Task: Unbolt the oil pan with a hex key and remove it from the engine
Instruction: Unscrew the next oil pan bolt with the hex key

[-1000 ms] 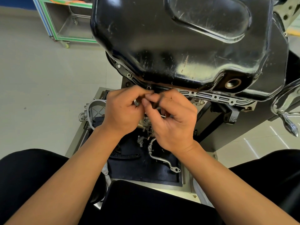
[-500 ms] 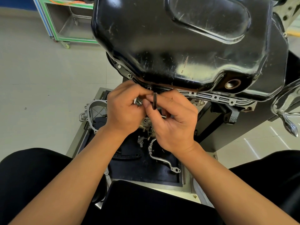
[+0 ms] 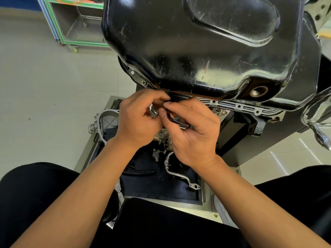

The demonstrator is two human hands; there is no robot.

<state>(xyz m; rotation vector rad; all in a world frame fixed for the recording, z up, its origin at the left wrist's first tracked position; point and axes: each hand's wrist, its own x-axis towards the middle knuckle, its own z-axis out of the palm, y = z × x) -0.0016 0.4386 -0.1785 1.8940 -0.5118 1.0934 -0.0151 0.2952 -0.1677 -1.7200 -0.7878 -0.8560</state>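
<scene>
Both hands were working at the near lip of the oil pan [image 3: 206, 51], the black shell filling the upper frame and still seated on the engine. The left hand [image 3: 138, 120] was curled, pinching a small silvery bolt [image 3: 154, 112], or so it looked. The right hand [image 3: 193, 133] pinched the black hex key [image 3: 176, 120] between thumb and forefinger. The flange holes [image 3: 239, 106] to the right of the hands looked empty, while two bolt heads [image 3: 143, 82] further left still seemed in. So I judged the unbolting part done and the lift-off still to come.

Room was tight: knuckles sat right under the pan's edge, with loose parts just below on the worktop [image 3: 179, 190]. A chrome handle [image 3: 320, 133] crowded the right side. Bare floor [image 3: 44, 86] on the left offered space to swing the pan away.
</scene>
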